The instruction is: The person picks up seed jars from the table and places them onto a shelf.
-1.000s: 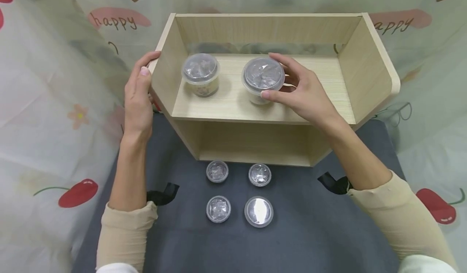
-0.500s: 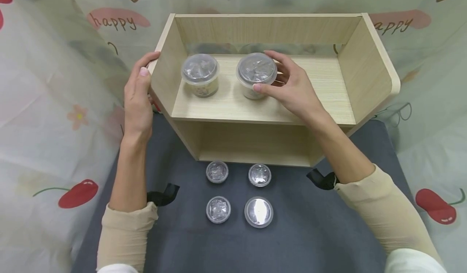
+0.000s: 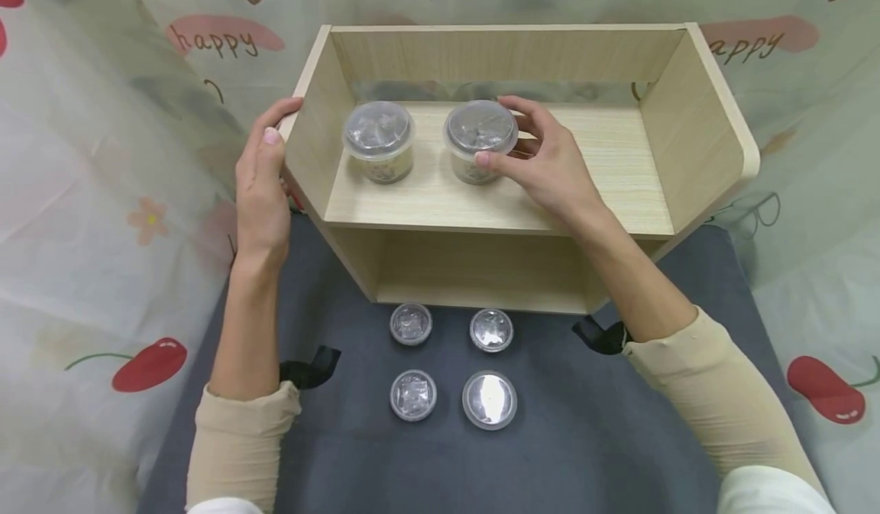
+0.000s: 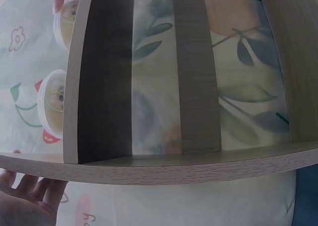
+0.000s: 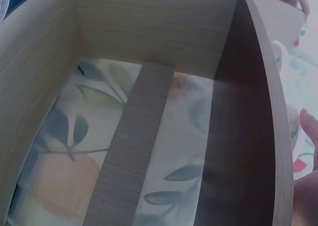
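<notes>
My right hand (image 3: 553,163) grips a clear lidded plastic cup (image 3: 479,128) on the upper board of a pale wooden two-tier shelf (image 3: 495,258), thumb in front and fingers round its right side. A matching lidded cup (image 3: 378,140) stands upright to its left. My left hand (image 3: 264,185) rests against the outside of the shelf's left side panel (image 3: 319,109), a fingertip at its edge. In the left wrist view, the left hand's fingers (image 4: 42,188) touch that panel from outside. The right wrist view catches my right thumb (image 5: 309,126) at the held cup.
Several small round lidded tubs, one (image 3: 410,324) by the shelf and a shinier one (image 3: 490,400) nearer me, sit on the dark grey cloth (image 3: 550,453). The shelf's right panel (image 3: 708,109) rises beyond my right hand. Printed curtains (image 3: 103,193) hang around.
My right hand has carried its cup slightly left and back along the upper board, closer to the other cup. The left hand has stayed at the side panel.
</notes>
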Available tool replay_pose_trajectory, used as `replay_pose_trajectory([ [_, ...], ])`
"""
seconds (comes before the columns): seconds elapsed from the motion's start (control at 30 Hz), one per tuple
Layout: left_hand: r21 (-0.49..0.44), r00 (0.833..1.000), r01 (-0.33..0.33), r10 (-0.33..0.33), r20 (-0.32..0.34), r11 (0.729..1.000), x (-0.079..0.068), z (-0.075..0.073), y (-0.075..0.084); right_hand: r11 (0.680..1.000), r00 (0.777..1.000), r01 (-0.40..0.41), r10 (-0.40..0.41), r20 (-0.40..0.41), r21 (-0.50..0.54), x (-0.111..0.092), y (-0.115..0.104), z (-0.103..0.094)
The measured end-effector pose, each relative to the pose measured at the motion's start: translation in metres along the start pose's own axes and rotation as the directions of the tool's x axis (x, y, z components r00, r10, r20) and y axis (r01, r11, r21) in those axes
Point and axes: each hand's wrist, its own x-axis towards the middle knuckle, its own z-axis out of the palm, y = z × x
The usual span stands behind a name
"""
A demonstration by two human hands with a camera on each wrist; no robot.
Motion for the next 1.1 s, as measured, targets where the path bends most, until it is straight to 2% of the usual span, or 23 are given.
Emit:
replay_pose_trajectory([
  [0.4,-0.015,1.000,0.003,-0.003,0.007,1.000,0.000,0.001,-0.003,0.999,1.000,0.013,-0.013,0.012,-0.037,-0.001,0.000,0.000],
  [0.67,-0.032,1.000,-0.007,0.007,0.008,0.999,0.000,0.001,-0.004,1.000,1.000,0.015,-0.014,0.012,-0.022,-0.005,0.001,-0.002],
  [0.83,-0.031,1.000,-0.011,0.011,0.002,0.999,-0.001,0.001,-0.004,0.999,1.000,0.018,-0.018,-0.021,-0.028,-0.016,0.002,-0.006],
  [0.97,-0.010,1.000,-0.025,0.025,0.012,1.000,-0.001,0.002,-0.004,1.000,0.999,0.025,-0.025,-0.047,0.001,-0.029,0.004,-0.012],
  [1.1,0.008,1.000,-0.013,0.013,0.006,1.000,0.000,-0.001,-0.002,0.998,0.997,0.053,-0.051,-0.064,0.028,-0.041,0.004,-0.016],
])
